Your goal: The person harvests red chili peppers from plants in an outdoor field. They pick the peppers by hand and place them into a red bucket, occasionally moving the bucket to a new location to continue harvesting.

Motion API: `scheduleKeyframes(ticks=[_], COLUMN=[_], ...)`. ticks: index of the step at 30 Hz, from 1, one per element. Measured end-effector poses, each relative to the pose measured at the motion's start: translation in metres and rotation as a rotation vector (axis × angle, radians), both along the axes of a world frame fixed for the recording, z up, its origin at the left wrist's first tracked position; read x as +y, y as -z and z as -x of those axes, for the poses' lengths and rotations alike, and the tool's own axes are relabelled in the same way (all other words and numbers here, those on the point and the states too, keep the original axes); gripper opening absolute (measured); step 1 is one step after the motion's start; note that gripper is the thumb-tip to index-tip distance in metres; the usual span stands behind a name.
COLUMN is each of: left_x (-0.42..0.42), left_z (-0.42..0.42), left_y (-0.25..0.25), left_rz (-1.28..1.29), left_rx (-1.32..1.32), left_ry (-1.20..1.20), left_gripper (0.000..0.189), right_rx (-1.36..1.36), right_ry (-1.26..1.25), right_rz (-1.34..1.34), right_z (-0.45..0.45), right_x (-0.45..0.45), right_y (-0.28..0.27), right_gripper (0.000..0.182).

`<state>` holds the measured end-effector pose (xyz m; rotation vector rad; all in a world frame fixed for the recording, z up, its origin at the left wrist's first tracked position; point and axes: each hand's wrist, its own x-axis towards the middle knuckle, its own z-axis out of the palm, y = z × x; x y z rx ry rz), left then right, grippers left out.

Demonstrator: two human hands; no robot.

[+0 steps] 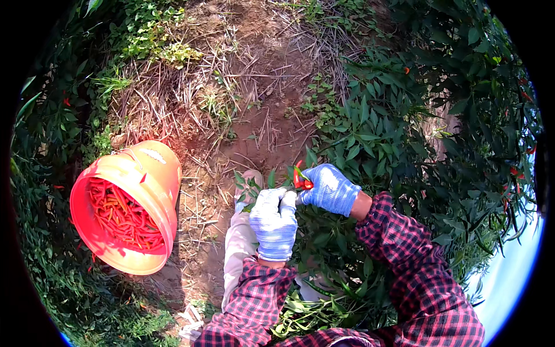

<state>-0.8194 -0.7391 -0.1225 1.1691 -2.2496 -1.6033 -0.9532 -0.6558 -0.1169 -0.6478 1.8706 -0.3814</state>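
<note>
My left hand (274,223), in a blue-and-white knit glove, has its fingers bent at a leafy branch of a chili plant; whether it grips the stem cannot be told. Close beside it on the right, my right hand (329,189), gloved alike, is closed around several red chili peppers (302,181), which stick out at its fingertips. Leaves of the branch (249,189) stand above my left fingers. To the left, an orange-red plastic bucket (170,191) with a wire handle leans over, its mouth towards me, with many red chilies (123,217) inside.
Dense chili plants (373,126) with some red fruit line the right side, and more foliage (47,208) lines the left. Between them runs a dirt path (269,108) strewn with dry straw. My trouser leg (236,243) is beside my left hand.
</note>
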Motion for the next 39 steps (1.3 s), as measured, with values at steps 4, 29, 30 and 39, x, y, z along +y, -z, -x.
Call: scheduleKeyframes(ticks=[4, 29, 30, 39], left_x=[-0.011, -0.027, -0.027, -0.02], left_z=[-0.002, -0.011, -0.009, -0.049], left_y=[-0.003, 0.024, 0.022, 0.076], left_rz=[-0.115, -0.883, -1.048, -1.47], left_rx=[-0.025, 0.075, 0.182, 0.14], left_ry=[0.089, -0.41, -0.508, -0.994], left_gripper=[0.009, 0.017, 0.016, 0.007], right_rx=[0.015, -0.877, -0.942, -0.958], right_ry=[-0.117, 1.114, 1.161, 0.826], right_rz=[-0.01, 0.215, 0.244, 0.368], right_z=[-0.006, -0.029, -0.028, -0.077], right_x=[-0.005, -0.037, -0.04, -0.151], right_y=[0.002, 0.01, 0.008, -0.052], right_gripper=[0.038, 0.013, 0.011, 0.022])
